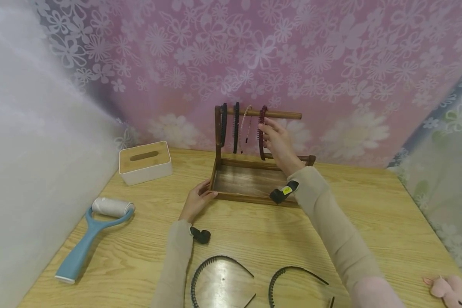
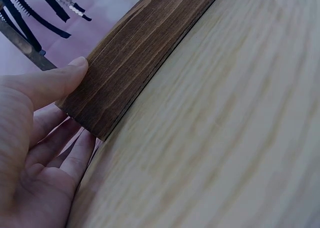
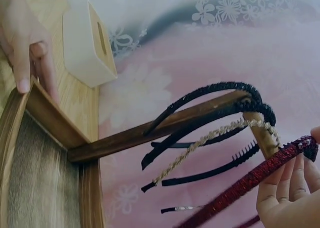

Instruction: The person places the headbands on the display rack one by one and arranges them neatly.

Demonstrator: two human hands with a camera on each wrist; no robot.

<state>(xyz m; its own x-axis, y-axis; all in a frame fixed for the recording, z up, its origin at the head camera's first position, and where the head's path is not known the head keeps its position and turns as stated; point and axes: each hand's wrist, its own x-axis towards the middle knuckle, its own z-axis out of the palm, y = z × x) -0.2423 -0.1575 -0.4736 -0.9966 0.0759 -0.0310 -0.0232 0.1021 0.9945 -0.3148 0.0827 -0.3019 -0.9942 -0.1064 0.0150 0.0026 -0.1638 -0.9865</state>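
My right hand [image 1: 279, 145] pinches a dark red glittery headband [image 1: 261, 132] at the upper rod [image 1: 288, 115] of a wooden display stand [image 1: 217, 149]. In the right wrist view the red headband [image 3: 245, 183] slants down from my fingers. To its left on the rod hang a thin gold braided headband [image 1: 244, 122] and two black headbands, one in the middle [image 1: 236, 128] and one by the post [image 1: 223, 128]. My left hand [image 1: 197, 202] grips the front left corner of the stand's tray, its thumb on the dark brown front board [image 2: 140, 52] in the left wrist view.
Two black toothed headbands, a left one [image 1: 194, 282] and a right one [image 1: 272, 286], lie near the table's front edge. A white tissue box [image 1: 146, 173] and a blue lint roller [image 1: 82, 248] are at left. A pink plush toy [image 1: 448, 291] lies front right. A floral curtain hangs behind.
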